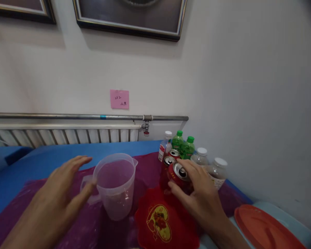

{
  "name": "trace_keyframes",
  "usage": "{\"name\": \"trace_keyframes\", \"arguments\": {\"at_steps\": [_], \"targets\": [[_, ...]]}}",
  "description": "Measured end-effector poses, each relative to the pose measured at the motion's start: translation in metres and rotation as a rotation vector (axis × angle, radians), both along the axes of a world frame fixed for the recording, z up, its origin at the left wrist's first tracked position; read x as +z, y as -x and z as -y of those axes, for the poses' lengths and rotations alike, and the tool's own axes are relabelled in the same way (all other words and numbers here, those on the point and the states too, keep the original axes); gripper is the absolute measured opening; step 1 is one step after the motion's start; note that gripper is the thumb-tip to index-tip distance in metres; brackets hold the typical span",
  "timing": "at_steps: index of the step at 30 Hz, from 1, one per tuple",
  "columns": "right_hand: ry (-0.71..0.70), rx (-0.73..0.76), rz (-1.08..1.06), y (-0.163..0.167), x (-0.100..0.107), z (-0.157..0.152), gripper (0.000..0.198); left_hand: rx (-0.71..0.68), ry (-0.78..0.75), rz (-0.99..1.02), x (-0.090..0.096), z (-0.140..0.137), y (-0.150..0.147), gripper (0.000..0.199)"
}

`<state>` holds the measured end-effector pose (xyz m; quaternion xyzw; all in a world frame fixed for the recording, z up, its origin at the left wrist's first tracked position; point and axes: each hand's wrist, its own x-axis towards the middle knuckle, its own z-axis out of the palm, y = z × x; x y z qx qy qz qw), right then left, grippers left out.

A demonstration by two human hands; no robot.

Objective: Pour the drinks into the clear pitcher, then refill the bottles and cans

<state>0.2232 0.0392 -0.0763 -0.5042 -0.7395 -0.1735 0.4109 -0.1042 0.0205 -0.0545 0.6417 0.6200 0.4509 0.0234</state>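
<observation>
Call 12 o'clock the wall side: the blue-covered desk (67,148) is the biggest thing here, with a purple sheet (150,173) on it that looks slick and a bit rumpled, so I'd set stuff down flat and gently rather than drag it. The red scalloped tray (182,228) is next, around 4 o'clock from the clear pitcher (116,204), with nothing obvious standing on its printed face. The pitcher stands upright, handle toward 9, spout toward 1 or 2; it looks light, so a careless nudge could tip it. The left hand (54,197) is by that handle, thumb and fingers spread wide, no hold that I can see, so keep that grip loose till it's squarely round the handle. Jars (200,159) sit at 2 to 3 o'clock from the front red can (181,179), and green-capped bottles (188,150) at about 12 to 1, so mind your knuckles on that side. The can itself is at 3 o'clock from the pitcher, right hand (175,173) curled round it with thumb near and fingers far; can't tell if that grip is actually squeezing. Two more cans (169,160) crowd it at 11. Go easy on the thin walls, and keep fingertips off the tab (182,171).
</observation>
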Motion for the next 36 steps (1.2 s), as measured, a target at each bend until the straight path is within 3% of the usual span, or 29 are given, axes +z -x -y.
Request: {"name": "trace_keyframes", "arguments": {"at_steps": [3, 6, 10, 14, 19, 23, 27, 36], "targets": [[0.029, 0.13, -0.099, 0.02, 0.031, 0.016, 0.053, -0.165, -0.04, -0.034, 0.006, 0.025, -0.023, 0.049], [0.042, 0.27, -0.235, 0.043, 0.062, 0.027, 0.056, -0.368, 0.029, 0.073, 0.013, 0.033, -0.047, 0.055], [0.166, 0.428, -0.407, 0.075, 0.097, 0.029, 0.054, -0.588, 0.244, 0.338, 0.024, 0.027, -0.058, 0.069], [0.271, 0.612, -0.594, 0.103, 0.112, 0.015, 0.052, -0.641, 0.257, 0.716, 0.03, 0.017, -0.046, 0.067], [0.41, 0.678, -0.66, 0.119, 0.096, -0.007, 0.062, -0.433, 0.238, 0.906, 0.03, 0.008, -0.019, 0.064], [0.411, 0.583, -0.701, 0.107, 0.066, -0.015, 0.058, -0.265, 0.197, 0.874, 0.026, 0.002, -0.001, 0.069], [0.353, 0.524, -0.726, 0.089, 0.043, -0.019, 0.049, -0.195, 0.22, 0.781, 0.024, 0.0, 0.006, 0.071], [0.327, 0.469, -0.37, 0.085, 0.037, -0.042, 0.041, -0.069, 0.179, 0.696, 0.024, -0.004, -0.003, 0.076]]}}
